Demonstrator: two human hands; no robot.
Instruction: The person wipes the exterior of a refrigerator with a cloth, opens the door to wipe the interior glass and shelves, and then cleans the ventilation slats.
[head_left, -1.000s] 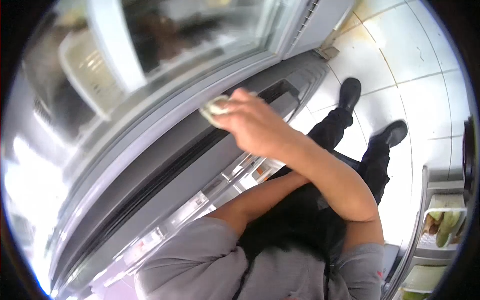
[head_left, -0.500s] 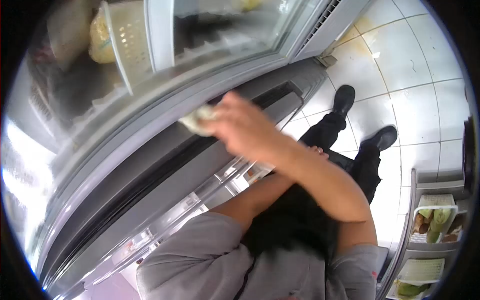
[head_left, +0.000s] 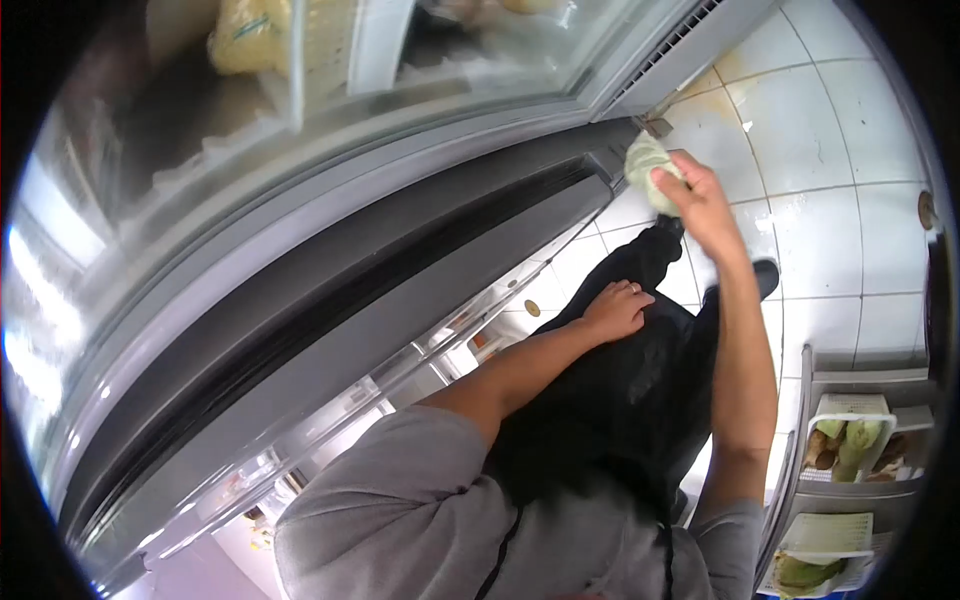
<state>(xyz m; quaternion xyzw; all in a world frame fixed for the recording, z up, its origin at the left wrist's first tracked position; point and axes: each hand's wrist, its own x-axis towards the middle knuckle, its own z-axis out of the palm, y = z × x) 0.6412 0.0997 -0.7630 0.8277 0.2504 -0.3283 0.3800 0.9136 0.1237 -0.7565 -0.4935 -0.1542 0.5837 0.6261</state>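
My right hand (head_left: 705,205) is closed around a crumpled pale green cloth (head_left: 652,175) at the far right end of a grey panel (head_left: 330,225). This long panel runs below the glass of a refrigerator door (head_left: 460,125) and has a dark groove along it. Lower down, my left hand (head_left: 618,312) rests on the black cloth over my leg (head_left: 645,375), fingers lying loosely on it with nothing held.
Behind the glass show a white basket (head_left: 325,60) and a bag of something yellow (head_left: 250,38). White floor tiles (head_left: 815,230) bear brownish stains near the refrigerator corner. At lower right, a grey rack (head_left: 860,383) holds baskets of vegetables (head_left: 855,445).
My right hand has moved with the cloth from the middle of the grey panel to its right end. My left hand, mostly hidden behind the right arm before, now shows fully.
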